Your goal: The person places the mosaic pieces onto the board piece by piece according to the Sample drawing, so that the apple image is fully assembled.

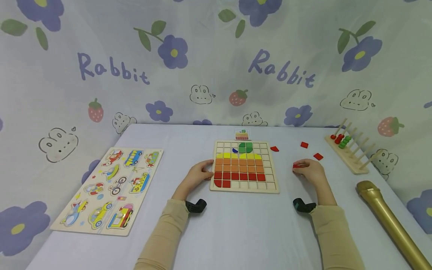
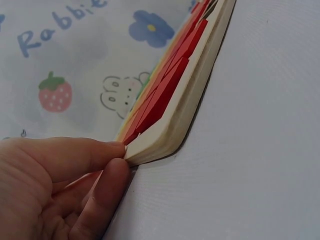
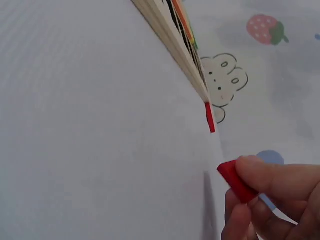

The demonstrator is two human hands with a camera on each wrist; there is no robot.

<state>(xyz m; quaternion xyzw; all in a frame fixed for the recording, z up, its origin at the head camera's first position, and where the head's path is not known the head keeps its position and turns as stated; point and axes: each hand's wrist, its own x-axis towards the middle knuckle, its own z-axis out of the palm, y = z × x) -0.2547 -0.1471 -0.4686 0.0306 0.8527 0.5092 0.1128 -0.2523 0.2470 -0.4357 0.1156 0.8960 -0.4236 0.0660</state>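
Note:
A wooden grid puzzle board [image 1: 274, 176] lies mid-table, with green, blue, yellow, orange and red tiles in its cells. The bottom row has red pieces at its left end only. My left hand [image 1: 197, 174] pinches the board's left edge near the front corner, thumb and finger meeting there in the left wrist view. To the right of the board, my right hand [image 1: 312, 172] holds a red tile [image 3: 237, 182] between thumb and fingers, just above the table. Two loose red tiles, one [image 1: 304, 144] and another [image 1: 318, 156], and a rounded red piece [image 1: 275, 149] lie beyond that hand.
Behind the board lies a small pattern card [image 1: 242, 134]. A vehicle peg puzzle [image 1: 111, 187] occupies the left side. On the right are a bead counting rack [image 1: 347, 155] and a gold microphone [image 1: 388, 213]. A printed cloth backdrop [image 1: 209, 67] rises behind the table.

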